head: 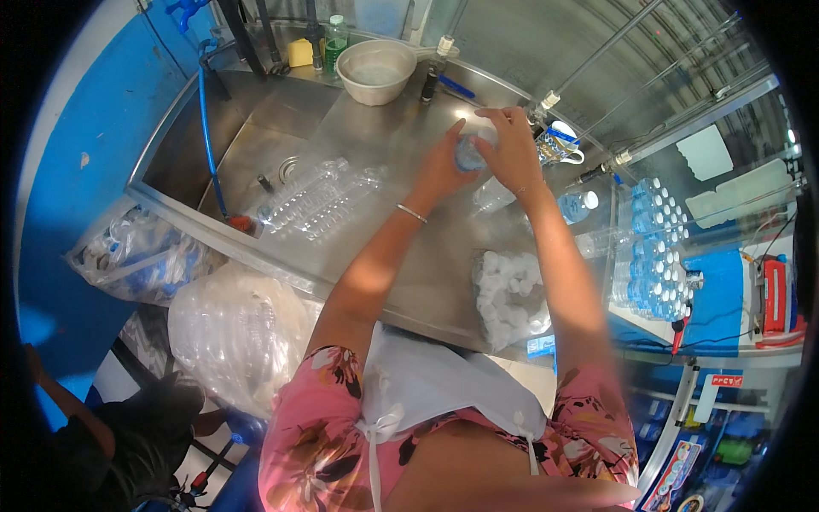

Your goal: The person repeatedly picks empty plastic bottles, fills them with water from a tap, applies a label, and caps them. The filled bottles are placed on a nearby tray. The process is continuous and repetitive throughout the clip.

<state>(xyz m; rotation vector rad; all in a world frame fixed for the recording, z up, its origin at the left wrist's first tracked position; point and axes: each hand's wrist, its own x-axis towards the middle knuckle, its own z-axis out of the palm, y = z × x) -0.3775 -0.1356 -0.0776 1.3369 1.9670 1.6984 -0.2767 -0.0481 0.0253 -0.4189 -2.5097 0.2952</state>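
Both my hands are raised over the stainless-steel counter, around a clear plastic bottle (pixel 470 152) with a blue band. My left hand (pixel 443 160) grips its side, while the fingers of my right hand (pixel 510 148) curl over its upper end. Whether it wears a cap is hidden. Beneath my right wrist lies another clear bottle (pixel 494 196), partly covered. A blue-labelled bottle with a white cap (pixel 577 206) sits to the right of that forearm. Close by stands a patterned mug (pixel 558 146). Nearer my body rests a plastic bag of white caps (pixel 507 288).
Two clear bottles (pixel 307 192) lie beside the sink (pixel 256 144), where a blue hose (pixel 206 121) hangs. A pale bowl (pixel 376 72) stands behind. Bagged bottles (pixel 233 336) crowd the counter's front left; packed bottles (pixel 656 256) stand right. Another person (pixel 128 435) is at lower left.
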